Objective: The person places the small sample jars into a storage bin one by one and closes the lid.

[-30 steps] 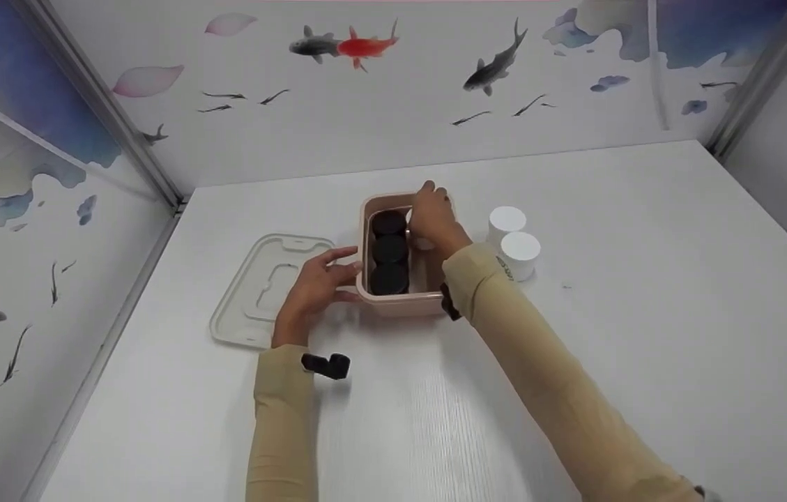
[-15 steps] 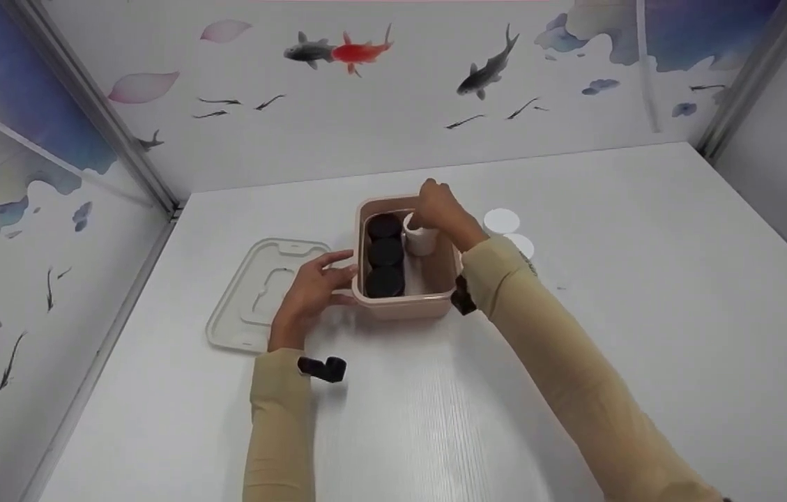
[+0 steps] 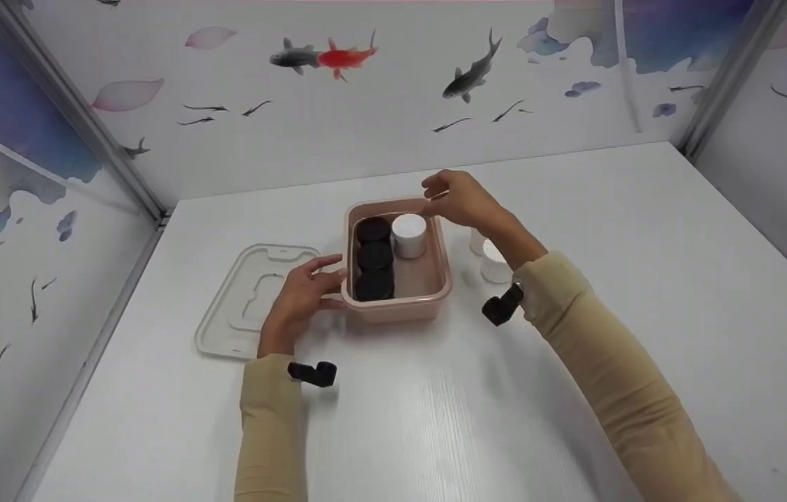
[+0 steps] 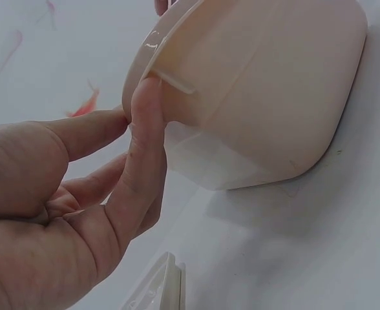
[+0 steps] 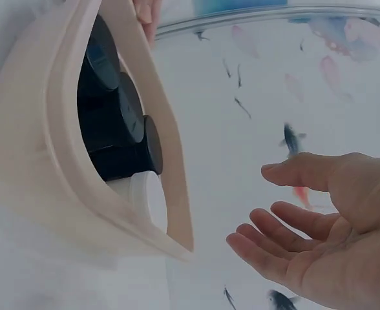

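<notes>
White table (image 3: 379, 432), fish-painted walls (image 3: 365, 132), left grip (image 3: 301, 296) pinching pink box (image 3: 400, 311), right grip (image 3: 466, 201) wide

White table before me (image 3: 379, 425) | white back wall (image 3: 365, 150), painted with three large fish (image 3: 348, 58) (one red, two grey) | pink petals (image 3: 128, 95), upper left | metal corner post (image 3: 77, 111) each side

White table (image 3: 393, 418), pink box (image 3: 396, 312) standing on it, pale lid (image 3: 236, 307) lying left, two white jars (image 3: 495, 263) right
</notes>
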A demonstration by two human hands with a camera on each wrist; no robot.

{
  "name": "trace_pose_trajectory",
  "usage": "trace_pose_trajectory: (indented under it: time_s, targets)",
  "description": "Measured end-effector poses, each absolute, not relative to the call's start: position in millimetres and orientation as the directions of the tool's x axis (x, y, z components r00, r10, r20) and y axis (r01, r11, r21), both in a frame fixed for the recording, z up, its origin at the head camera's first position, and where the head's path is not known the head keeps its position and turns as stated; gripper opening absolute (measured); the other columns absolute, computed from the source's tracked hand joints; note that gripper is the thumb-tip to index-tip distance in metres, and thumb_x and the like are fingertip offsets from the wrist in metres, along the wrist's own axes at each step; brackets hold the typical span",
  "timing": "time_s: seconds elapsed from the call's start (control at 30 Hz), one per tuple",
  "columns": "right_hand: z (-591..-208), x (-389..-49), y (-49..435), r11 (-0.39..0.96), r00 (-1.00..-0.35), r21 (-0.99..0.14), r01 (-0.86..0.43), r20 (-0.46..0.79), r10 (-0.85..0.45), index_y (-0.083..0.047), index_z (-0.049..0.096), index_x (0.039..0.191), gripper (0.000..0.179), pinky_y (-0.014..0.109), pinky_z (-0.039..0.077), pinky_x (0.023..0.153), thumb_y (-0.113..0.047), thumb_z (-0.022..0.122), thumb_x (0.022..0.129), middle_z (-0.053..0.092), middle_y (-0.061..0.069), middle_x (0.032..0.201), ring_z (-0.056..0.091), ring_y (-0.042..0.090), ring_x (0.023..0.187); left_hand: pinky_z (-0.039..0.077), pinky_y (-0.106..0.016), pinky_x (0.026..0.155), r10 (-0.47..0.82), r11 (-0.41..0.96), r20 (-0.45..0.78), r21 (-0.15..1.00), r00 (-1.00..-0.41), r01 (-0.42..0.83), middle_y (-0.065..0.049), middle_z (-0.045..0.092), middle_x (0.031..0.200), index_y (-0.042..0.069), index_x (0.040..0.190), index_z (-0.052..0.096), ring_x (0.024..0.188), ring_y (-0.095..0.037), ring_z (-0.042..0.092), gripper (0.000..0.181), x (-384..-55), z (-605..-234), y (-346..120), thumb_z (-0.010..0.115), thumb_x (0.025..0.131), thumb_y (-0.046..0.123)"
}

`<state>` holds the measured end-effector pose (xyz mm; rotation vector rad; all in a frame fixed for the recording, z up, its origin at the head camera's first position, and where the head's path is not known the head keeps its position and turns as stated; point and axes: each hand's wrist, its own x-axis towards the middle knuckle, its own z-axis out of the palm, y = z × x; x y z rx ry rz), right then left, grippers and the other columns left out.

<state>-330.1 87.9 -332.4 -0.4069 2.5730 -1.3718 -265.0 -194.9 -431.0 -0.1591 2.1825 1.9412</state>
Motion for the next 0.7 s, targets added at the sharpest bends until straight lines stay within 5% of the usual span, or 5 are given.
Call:
trace_pose_trajectory:
  time_s: [0.3, 0.7]
  targets:
    - [-339.9, -306.9, 115.3, 0.445, -0.967, -0.885, -0.141, 0.027, -0.253, -0.005, 0.057, 0.137, 0.043, 0.045, 0.048, 0.112, -0.014, 0.065, 0.096, 0.057, 0.015, 0.141, 0.054, 0.029, 0.134, 0.063, -0.030, 0.074, 0.077, 0.128, -0.233, 0.966, -0.969, -0.223, -0.019, 0.066, 0.129, 0.011, 0.145, 0.052, 0.100, -0.018, 0.069, 0.047, -266.7, -431.1, -192.6, 0.063, 0.100, 0.020]
    - [-370.8, -287.2, 141.2, 0.397, -0.947, -0.869, -0.296, 0.214, -0.238, -0.006, 0.061, 0.133, 0.040, 0.040, 0.051, 0.109, -0.014, 0.070, 0.095, 0.062, 0.012, 0.136, 0.059, 0.027, 0.128, 0.064, -0.031, 0.073, 0.078, 0.110, -0.230, 0.969, -0.970, -0.221, -0.023, 0.064, 0.131, 0.010, 0.145, 0.051, 0.100, -0.019, 0.069, 0.047, -265.7, -430.6, -193.5, 0.063, 0.100, 0.018]
